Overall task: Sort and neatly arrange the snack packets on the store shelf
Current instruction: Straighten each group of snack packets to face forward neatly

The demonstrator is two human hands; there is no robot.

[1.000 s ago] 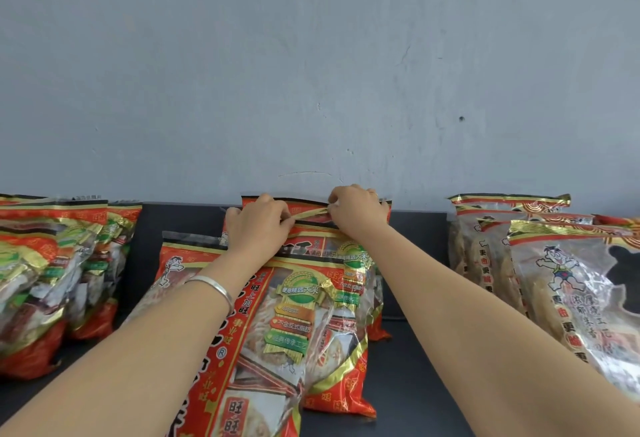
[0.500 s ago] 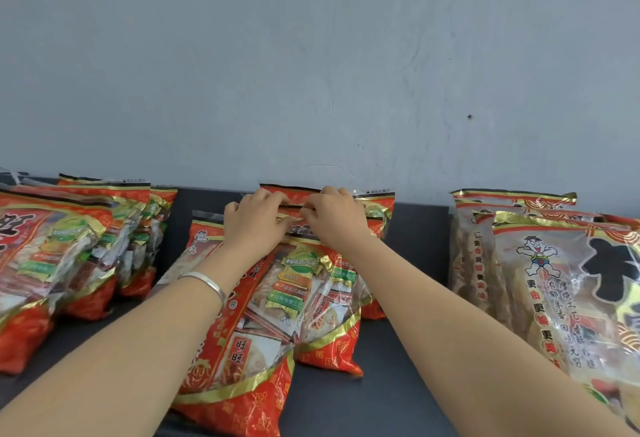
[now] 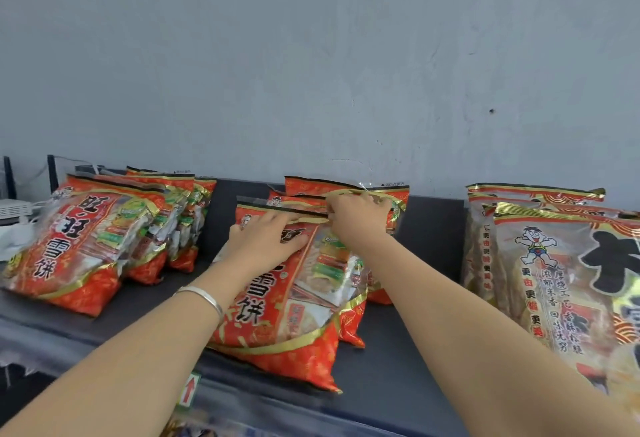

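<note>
Three red snack packets stand in a leaning row at the shelf's middle, the front packet (image 3: pixel 277 325) largest in view and the rear packet (image 3: pixel 346 187) against the wall. My left hand (image 3: pixel 266 242), with a silver bracelet on its wrist, lies flat on the front packet's upper face, fingers stretched to the right. My right hand (image 3: pixel 356 218) curls its fingers over the top seals of the middle packets and pinches them. More of the same red packets (image 3: pixel 86 246) lean in a row at the left. A row of yellowish clear packets (image 3: pixel 554 280) stands at the right.
The dark grey shelf (image 3: pixel 398 367) runs along a grey-blue wall (image 3: pixel 311 73). Bare shelf strips separate the three rows. A white device with cables (image 3: pixel 14 211) sits at the far left. A price tag with a red arrow (image 3: pixel 188 391) hangs on the shelf's front edge.
My left hand has let go of the top edge and slid down flat onto the front packet. My right hand stays at the top seals. The view has shifted left and down.
</note>
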